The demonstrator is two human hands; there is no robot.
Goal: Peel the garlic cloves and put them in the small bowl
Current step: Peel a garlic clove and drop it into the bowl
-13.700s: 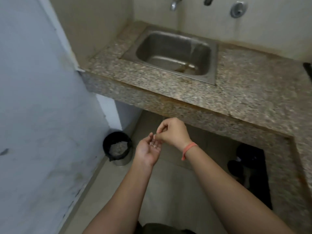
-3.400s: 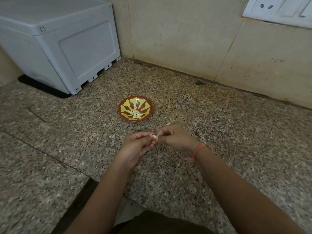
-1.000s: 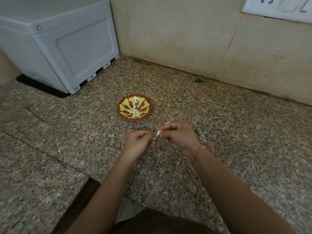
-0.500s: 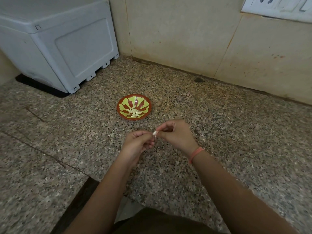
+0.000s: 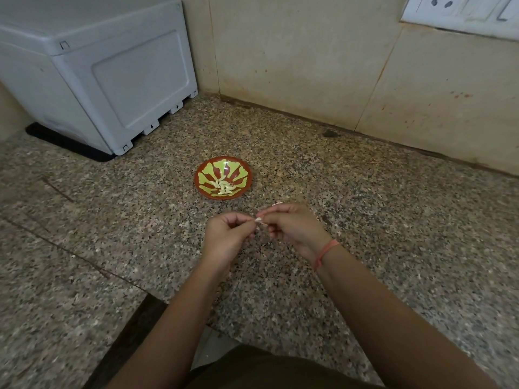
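Leftmost, a grey plastic appliance [image 5: 98, 74] sits on a black mat [image 5: 70, 144] at the back of the speckled granite worktop [image 5: 112, 248]. Right of it, out in the open, stands the small bowl [image 5: 204, 179], red-brown with a yellow-green pattern, and a little heap of peeled cloves [image 5: 224, 188] lies in its middle. Just in front of the bowl, both hands hover above the worktop. The left hand [image 5: 227, 237] has its fingers [image 5: 238, 219] curled in and pinches one end of a pale garlic clove [image 5: 258, 220]. The right hand [image 5: 293, 230] meets it, fingers [image 5: 278, 210] bent and closed on the clove's other side. A pink band [image 5: 325, 252] circles the right wrist. Far right, high on the tiled wall [image 5: 295, 60], is a white switch plate [image 5: 460, 12].
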